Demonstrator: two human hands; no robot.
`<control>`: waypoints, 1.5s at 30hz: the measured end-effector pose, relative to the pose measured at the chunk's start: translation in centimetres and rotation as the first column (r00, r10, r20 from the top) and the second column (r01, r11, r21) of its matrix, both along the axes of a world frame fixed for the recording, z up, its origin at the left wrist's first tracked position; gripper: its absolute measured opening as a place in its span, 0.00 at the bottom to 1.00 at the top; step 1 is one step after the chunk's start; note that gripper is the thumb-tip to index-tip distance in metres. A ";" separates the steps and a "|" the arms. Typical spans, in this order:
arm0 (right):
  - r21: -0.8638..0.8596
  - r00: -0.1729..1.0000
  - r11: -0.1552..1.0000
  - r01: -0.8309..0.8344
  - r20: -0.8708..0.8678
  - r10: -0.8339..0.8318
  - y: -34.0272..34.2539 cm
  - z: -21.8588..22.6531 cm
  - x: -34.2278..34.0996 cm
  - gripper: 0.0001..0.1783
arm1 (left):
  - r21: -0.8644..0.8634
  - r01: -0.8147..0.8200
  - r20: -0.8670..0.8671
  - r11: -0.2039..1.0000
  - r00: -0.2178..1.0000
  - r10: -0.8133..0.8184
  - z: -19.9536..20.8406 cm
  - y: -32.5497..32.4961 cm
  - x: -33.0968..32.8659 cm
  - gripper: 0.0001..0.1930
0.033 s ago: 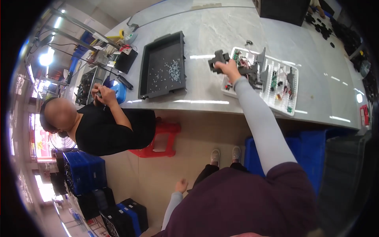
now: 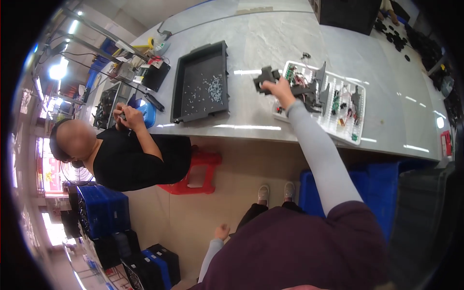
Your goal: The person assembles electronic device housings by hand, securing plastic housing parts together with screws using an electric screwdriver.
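My right hand [image 2: 279, 90] is reached out over the table and closed on a dark grey plastic part [image 2: 265, 80] with a blocky, notched outline. The part is held just left of a white ribbed tray [image 2: 361, 116]. Several dark plastic parts [image 2: 316, 93], green circuit boards [image 2: 336, 99] and thin wires lie in that tray. Low at my side, away from the table, hangs my left hand [image 2: 222, 231]. Nothing shows in it, and its fingers are too small and turned away to make out.
A black tray [image 2: 193, 65] with small pale pieces [image 2: 215, 89] stands to the left. Beyond it a co-worker [image 2: 140, 162] in black handles something small, beside a red stool [image 2: 205, 174]. Blue bins [image 2: 379, 188] are under the table at right; a dark box [image 2: 345, 17] stands at the back.
My right hand and the dark plastic part have shifted very slightly toward me. The grip is the same, and my left hand still hangs low.
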State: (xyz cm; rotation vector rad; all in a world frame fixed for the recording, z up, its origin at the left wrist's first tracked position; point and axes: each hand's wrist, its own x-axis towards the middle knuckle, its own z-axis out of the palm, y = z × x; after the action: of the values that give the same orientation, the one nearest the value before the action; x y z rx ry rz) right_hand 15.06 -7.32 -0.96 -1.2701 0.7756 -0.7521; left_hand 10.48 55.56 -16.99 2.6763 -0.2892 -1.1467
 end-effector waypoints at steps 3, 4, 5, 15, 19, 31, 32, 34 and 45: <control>0.024 0.949 0.983 -0.183 0.265 0.170 6.5 -0.1 -2.8 0.20 | 0.059 -0.034 0.011 0.998 0.999 0.033 -0.1 -0.5 0.3 0.23; -0.105 0.968 0.967 -0.232 0.069 0.240 8.9 -0.4 -4.7 0.21 | 0.046 -0.034 0.009 0.998 0.999 0.034 -0.1 -0.5 0.3 0.23; -0.092 0.942 0.951 -0.296 0.134 0.307 11.0 -2.5 -6.3 0.22 | 0.029 -0.021 0.008 0.999 1.000 0.021 0.0 -0.9 0.6 0.23; -0.035 0.979 0.979 -0.200 -0.055 0.198 15.2 -4.8 -14.7 0.51 | -0.268 0.203 0.137 0.942 0.976 -0.172 -1.0 -11.8 7.1 0.20; -0.111 0.991 0.987 -0.115 0.056 0.122 10.5 -0.9 -13.3 0.55 | -0.315 0.268 0.130 0.911 0.962 -0.238 2.1 -16.5 7.3 0.20; 0.004 0.963 0.964 -0.265 0.047 0.265 5.9 0.8 -8.4 0.31 | 0.022 -0.010 -0.051 1.000 0.999 0.011 -3.3 0.0 1.5 0.23; -0.003 0.956 0.957 -0.289 0.045 0.288 6.3 0.5 -8.8 0.31 | 0.014 -0.034 -0.050 0.999 0.998 0.035 -2.9 0.5 0.9 0.23; -0.151 0.974 0.964 -0.218 0.026 0.224 7.0 -0.1 -9.9 0.40 | 0.063 -0.158 -0.083 0.985 0.983 0.163 -1.8 1.7 -0.2 0.23; -0.177 0.995 0.984 -0.029 -0.103 0.011 0.1 1.7 -6.0 0.27 | -0.232 -0.097 -0.038 0.968 0.995 0.091 -3.1 -2.2 1.0 0.21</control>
State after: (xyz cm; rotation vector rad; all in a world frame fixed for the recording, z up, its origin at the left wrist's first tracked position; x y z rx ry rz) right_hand 9.08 -7.25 0.71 -1.4852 0.7894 -0.7582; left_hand 11.46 53.31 -20.06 2.4402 -0.2714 -1.0494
